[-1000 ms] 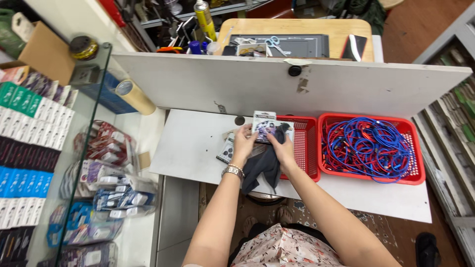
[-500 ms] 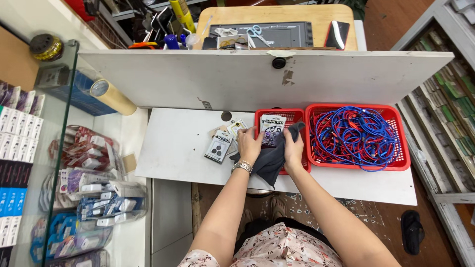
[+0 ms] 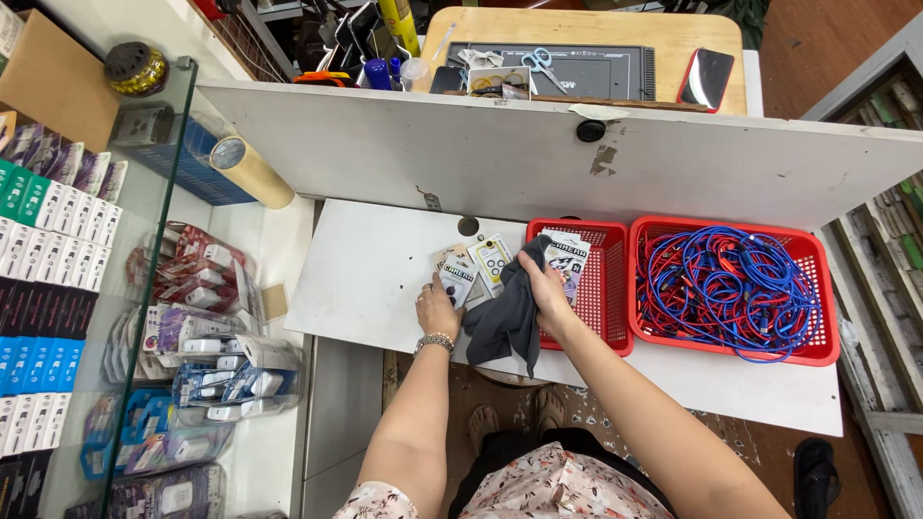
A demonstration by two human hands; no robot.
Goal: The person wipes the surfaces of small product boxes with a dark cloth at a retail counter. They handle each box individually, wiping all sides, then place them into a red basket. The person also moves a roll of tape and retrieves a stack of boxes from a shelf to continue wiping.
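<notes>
Shop counter stuff everywhere, and the landmark I'm going by is the white shelf point(image 3: 385, 288) pulled out under a big white board point(image 3: 538, 163); everything below is placed relative to that shelf. Off its left edge sits a glass display case point(image 3: 144, 317) stuffed with boxed and bagged accessories; beyond the board, at the far side from the shelf, there's a wooden desk point(image 3: 596, 38) with a dark cutting mat, scissors and a phone.

On the shelf's right end sits a large red basket point(image 3: 817, 317) full of tangled blue and red cables point(image 3: 731, 288); touching its left side, still on the shelf, is a smaller red basket point(image 3: 601, 288).

Near the shelf's middle, the right hand point(image 3: 548, 288) is closed around a dark grey cloth point(image 3: 505, 312) and a small printed packet point(image 3: 565, 258) together, held over the left rim of the smaller basket; the cloth hangs down past the shelf's front edge.

Just left of that, the left hand point(image 3: 437, 309), with a metal bracelet on its wrist, lies with fingers pressed together on a few small blister packs point(image 3: 476, 267) flat on the shelf; the fingertips touch the nearest pack, though I can't tell if it's actually pinching it.
</notes>
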